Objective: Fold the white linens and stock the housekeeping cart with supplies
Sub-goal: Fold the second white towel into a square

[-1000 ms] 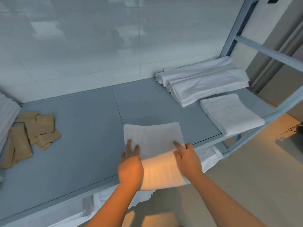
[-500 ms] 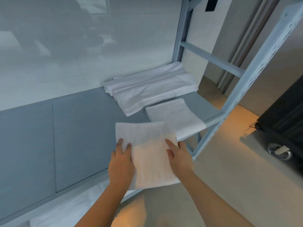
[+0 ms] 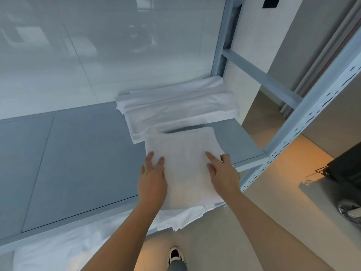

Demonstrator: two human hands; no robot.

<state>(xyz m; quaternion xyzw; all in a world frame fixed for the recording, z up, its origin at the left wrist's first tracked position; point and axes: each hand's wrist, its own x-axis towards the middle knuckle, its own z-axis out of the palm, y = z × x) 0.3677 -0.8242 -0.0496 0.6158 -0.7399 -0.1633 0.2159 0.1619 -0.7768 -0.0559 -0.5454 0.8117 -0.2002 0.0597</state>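
A folded white towel point(image 3: 185, 163) is held between both hands over the right end of the grey-blue shelf point(image 3: 78, 163). My left hand point(image 3: 152, 180) grips its left edge with fingers on top. My right hand point(image 3: 222, 177) grips its right edge the same way. The towel now covers the smaller folded towel that lay there, which is hidden. Behind it lies a stack of larger folded white linens point(image 3: 175, 110) against the back wall. The towel's near end overhangs the shelf's front edge.
White linen point(image 3: 183, 218) hangs out from the lower shelf below my hands, with more white fabric point(image 3: 58, 251) at lower left. A perforated shelf post point(image 3: 304, 122) rises at the right. The black housekeeping cart point(image 3: 347, 178) with a wheel stands on the floor at far right.
Both hands have carried the folded towel rightwards along the shelf, onto the smaller folded towel. My view has swung right; the brown packets at the left are out of sight.
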